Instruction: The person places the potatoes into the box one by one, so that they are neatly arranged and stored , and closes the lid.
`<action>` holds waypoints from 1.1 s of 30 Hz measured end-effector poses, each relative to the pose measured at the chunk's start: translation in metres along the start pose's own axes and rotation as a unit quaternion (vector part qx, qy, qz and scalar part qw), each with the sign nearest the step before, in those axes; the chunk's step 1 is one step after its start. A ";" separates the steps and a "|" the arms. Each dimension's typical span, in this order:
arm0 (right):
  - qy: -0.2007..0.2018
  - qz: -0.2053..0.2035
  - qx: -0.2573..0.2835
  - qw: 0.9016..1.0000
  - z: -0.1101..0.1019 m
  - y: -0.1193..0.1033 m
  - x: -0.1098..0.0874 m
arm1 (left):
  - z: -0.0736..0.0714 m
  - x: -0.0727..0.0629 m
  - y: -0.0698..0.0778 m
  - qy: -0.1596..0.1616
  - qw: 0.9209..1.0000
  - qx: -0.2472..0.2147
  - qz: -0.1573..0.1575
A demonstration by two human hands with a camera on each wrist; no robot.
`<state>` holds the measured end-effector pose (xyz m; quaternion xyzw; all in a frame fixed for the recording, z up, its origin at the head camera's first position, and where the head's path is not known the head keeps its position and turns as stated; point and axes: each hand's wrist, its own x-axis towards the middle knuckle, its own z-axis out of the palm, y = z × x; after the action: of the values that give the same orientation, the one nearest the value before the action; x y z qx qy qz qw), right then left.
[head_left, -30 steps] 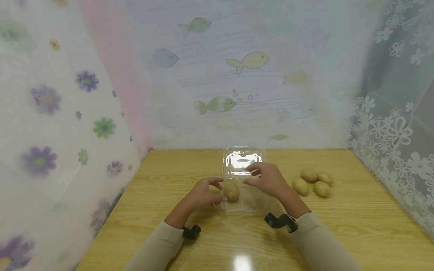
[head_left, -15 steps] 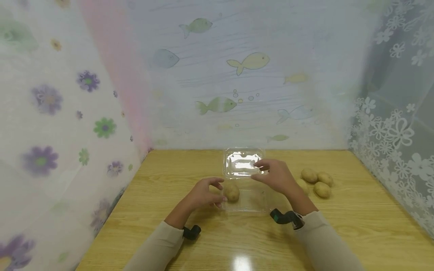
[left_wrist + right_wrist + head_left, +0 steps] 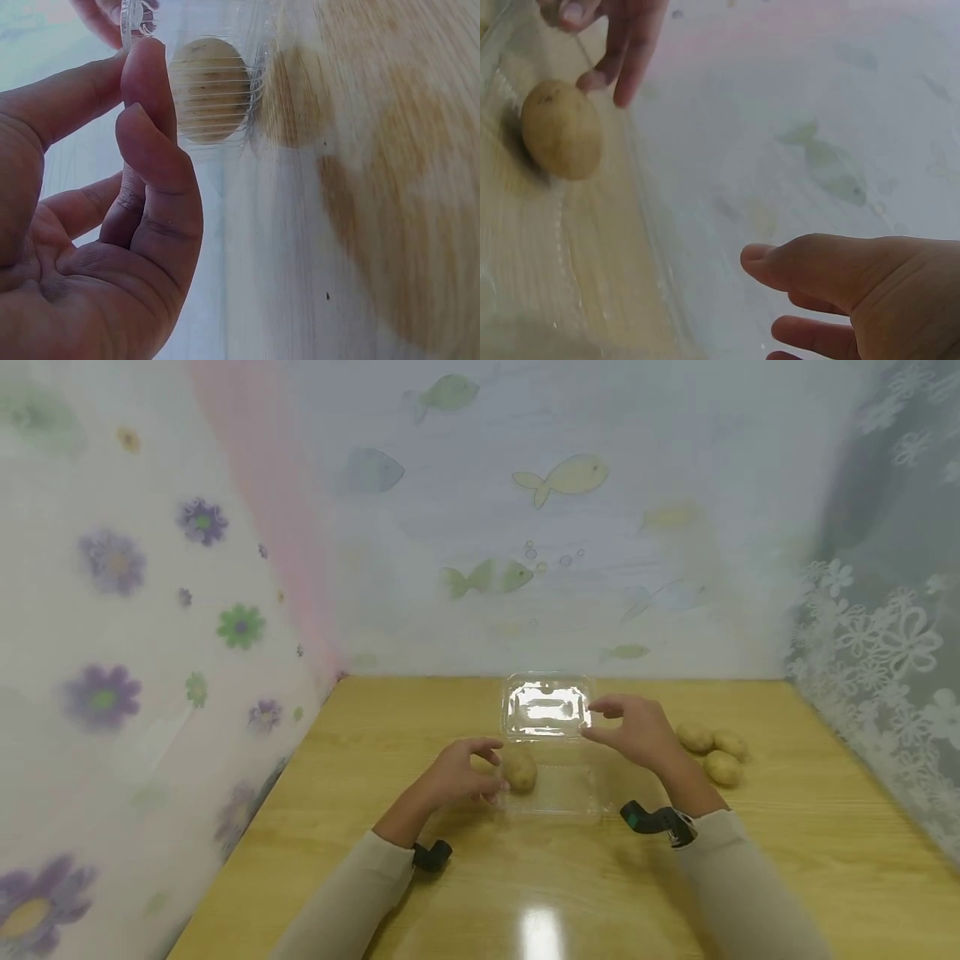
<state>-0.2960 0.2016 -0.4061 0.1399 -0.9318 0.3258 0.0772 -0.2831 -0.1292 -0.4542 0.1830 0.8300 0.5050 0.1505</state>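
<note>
A clear plastic clamshell box [image 3: 566, 793] stands on the table, its lid [image 3: 547, 706] folded back toward the wall. One potato [image 3: 520, 772] lies inside, at the left end; through the ribbed wall it also shows in the left wrist view. My left hand [image 3: 457, 772] pinches the box's left rim between thumb and fingertips. Above the box's right side hovers my right hand [image 3: 637, 731], holding nothing, thumb and fingers apart in the right wrist view. Beyond that hand, to the right, sit loose potatoes [image 3: 723, 768], partly hidden by the hand and wrist.
Wood-grain table [image 3: 337, 860] spreads under everything. A fish-print curtain [image 3: 465, 635] rises behind its far edge, with a flower-print sheet [image 3: 150, 693] at the left and a lace-patterned one [image 3: 885, 627] at the right. Each wrist wears a black camera mount [image 3: 656, 822].
My right hand has moved right, away from over the box and toward the loose potatoes, now covering one of them. The left hand stays at the rim; the head view has shifted slightly.
</note>
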 end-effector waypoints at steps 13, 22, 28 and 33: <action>0.002 0.031 -0.030 0.999 -0.026 0.031 -0.010 | -0.006 0.007 0.004 -0.004 1.000 0.002 -0.003; 0.014 0.044 -0.045 0.998 -0.033 0.050 -0.016 | -0.005 0.005 0.002 -0.007 1.000 -0.003 -0.001; 0.014 0.055 -0.034 0.998 -0.035 0.054 -0.018 | -0.005 0.003 0.004 -0.012 1.000 -0.006 0.001; 0.021 0.052 -0.033 0.998 -0.035 0.056 -0.019 | -0.004 0.003 0.002 -0.012 1.000 -0.009 -0.002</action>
<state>-0.2933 0.2702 -0.4163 0.0816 -0.9463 0.3013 0.0842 -0.2878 -0.1303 -0.4509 0.1864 0.8237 0.5101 0.1630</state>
